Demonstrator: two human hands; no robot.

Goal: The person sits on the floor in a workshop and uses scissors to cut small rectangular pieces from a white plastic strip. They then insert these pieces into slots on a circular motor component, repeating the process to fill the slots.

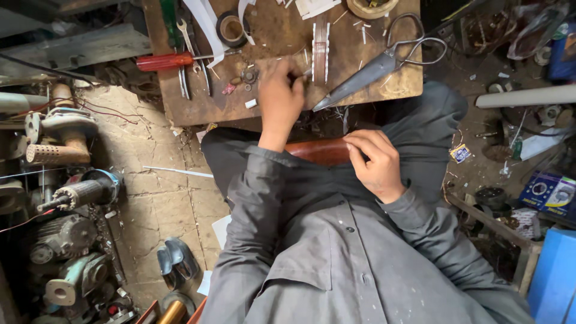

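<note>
The left hand (279,99) reaches out over the near edge of a low wooden board (270,36), its fingers curled together on something small at the tips; what they pinch is too small to make out. Just beside those fingertips stands a narrow pale strip bundle (320,48), and big scissors (384,60) lie to the right of it, blades pointing toward the hand. A red screwdriver (165,60), a spanner (187,39) and a tape roll (231,28) lie on the board's left part, well apart from the hand. The right hand (375,165) rests in the lap, fingers bent together against the end of a reddish-brown piece (318,151) lying across the knees. Motors (72,198) crowd the floor at left.
</note>
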